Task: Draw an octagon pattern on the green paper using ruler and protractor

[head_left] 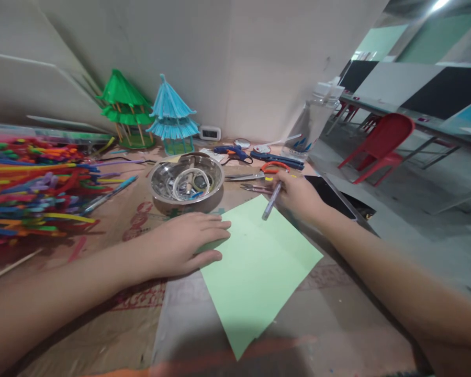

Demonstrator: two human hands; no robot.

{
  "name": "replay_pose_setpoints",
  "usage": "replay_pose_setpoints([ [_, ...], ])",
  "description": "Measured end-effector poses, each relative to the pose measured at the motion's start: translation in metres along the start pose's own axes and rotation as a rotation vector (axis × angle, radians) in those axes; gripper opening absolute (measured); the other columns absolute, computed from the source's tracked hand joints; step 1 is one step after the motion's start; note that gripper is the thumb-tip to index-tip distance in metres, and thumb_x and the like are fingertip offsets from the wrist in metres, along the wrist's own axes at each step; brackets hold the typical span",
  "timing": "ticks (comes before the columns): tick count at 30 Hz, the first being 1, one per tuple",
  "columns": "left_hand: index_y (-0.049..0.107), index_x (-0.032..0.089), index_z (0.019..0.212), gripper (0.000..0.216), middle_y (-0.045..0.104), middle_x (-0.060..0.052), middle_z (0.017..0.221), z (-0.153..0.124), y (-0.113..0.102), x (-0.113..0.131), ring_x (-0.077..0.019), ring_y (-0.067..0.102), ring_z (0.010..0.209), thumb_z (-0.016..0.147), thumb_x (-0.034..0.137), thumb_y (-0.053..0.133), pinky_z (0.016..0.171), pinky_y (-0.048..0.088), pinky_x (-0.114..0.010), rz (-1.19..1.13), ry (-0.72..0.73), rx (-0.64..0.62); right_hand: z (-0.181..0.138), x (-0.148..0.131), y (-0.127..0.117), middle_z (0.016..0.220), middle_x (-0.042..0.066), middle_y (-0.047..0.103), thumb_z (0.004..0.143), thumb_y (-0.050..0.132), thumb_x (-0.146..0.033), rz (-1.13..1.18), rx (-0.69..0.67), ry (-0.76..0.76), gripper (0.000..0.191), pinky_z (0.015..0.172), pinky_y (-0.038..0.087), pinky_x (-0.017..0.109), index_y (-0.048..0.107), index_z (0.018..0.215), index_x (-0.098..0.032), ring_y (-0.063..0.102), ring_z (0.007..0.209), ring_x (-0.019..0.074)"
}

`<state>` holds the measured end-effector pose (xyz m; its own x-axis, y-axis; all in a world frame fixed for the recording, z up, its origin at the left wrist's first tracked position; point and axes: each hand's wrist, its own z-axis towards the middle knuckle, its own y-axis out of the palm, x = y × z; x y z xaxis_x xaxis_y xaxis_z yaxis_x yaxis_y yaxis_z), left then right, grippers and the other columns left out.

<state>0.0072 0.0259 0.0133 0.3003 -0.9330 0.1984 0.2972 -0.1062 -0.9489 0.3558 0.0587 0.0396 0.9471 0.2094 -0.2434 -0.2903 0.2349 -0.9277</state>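
Observation:
A light green sheet of paper [259, 267] lies on the table in front of me, turned like a diamond. My left hand [188, 243] rests flat on its left corner with the fingers stretched out, pressing it down. My right hand [296, 196] is closed around a pen [271, 201], whose tip points down at the paper's upper edge.
A steel bowl [186, 180] holding tape rolls and small items stands behind the paper. Scissors [259, 172] and a blue glue gun [231, 153] lie beyond. Coloured sticks [35, 183] are piled at left. Green [123, 107] and blue [171, 118] stick pagodas stand by the wall. Bottle [312, 123] and red chair [380, 144] at right.

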Motion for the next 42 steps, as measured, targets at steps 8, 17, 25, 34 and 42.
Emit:
replay_pose_setpoints([
  [8, 0.077, 0.015, 0.134, 0.054, 0.078, -0.023, 0.142, -0.007, 0.004, 0.036, -0.0410, 0.077, 0.124, 0.112, 0.061, 0.058, 0.106, 0.063, -0.057, 0.131, -0.052, 0.033, -0.044, -0.034, -0.010, 0.085, 0.005, 0.077, 0.095, 0.059, -0.017, 0.012, -0.067, -0.316, 0.019, 0.069, 0.046, 0.031, 0.071, 0.108, -0.025, 0.068, 0.074, 0.0233],
  [17, 0.073, 0.021, 0.104, 0.044, 0.079, -0.009, 0.099, -0.006, -0.001, 0.050, -0.0262, 0.076, 0.083, 0.121, 0.036, 0.035, 0.071, 0.059, -0.041, 0.186, -0.115, 0.081, -0.078, -0.057, 0.017, 0.108, 0.020, 0.084, 0.111, 0.052, -0.017, 0.096, -0.001, -0.695, 0.021, 0.084, 0.063, 0.046, 0.064, 0.127, -0.013, 0.075, 0.097, 0.0327],
  [25, 0.063, 0.016, 0.147, 0.042, 0.068, -0.022, 0.157, -0.001, 0.012, 0.021, -0.0380, 0.067, 0.143, 0.118, 0.037, 0.040, 0.114, 0.060, -0.056, 0.166, -0.157, 0.107, -0.080, -0.062, 0.017, 0.137, 0.019, 0.081, 0.110, 0.060, -0.022, 0.236, -0.056, -0.640, 0.009, 0.085, 0.060, 0.047, 0.053, 0.106, -0.026, 0.068, 0.095, 0.0294],
  [34, 0.060, 0.008, 0.159, 0.062, 0.063, -0.026, 0.164, -0.007, 0.007, 0.026, -0.0430, 0.063, 0.150, 0.116, 0.051, 0.047, 0.130, 0.048, -0.063, 0.080, -0.218, -0.024, -0.041, -0.039, 0.028, 0.135, 0.019, 0.082, 0.115, 0.061, -0.035, 0.320, -0.077, -0.901, 0.013, 0.086, 0.059, 0.044, 0.057, 0.113, -0.023, 0.070, 0.098, 0.0281],
  [42, 0.048, 0.015, 0.170, 0.070, 0.035, -0.018, 0.185, 0.006, 0.003, -0.007, -0.0352, 0.040, 0.170, 0.115, 0.058, 0.046, 0.135, 0.042, -0.055, -0.017, -0.270, -0.119, -0.066, -0.053, 0.014, 0.138, 0.018, 0.080, 0.109, 0.070, -0.029, 0.299, -0.203, -0.658, 0.013, 0.092, 0.062, 0.047, 0.058, 0.112, -0.023, 0.072, 0.112, 0.0316],
])
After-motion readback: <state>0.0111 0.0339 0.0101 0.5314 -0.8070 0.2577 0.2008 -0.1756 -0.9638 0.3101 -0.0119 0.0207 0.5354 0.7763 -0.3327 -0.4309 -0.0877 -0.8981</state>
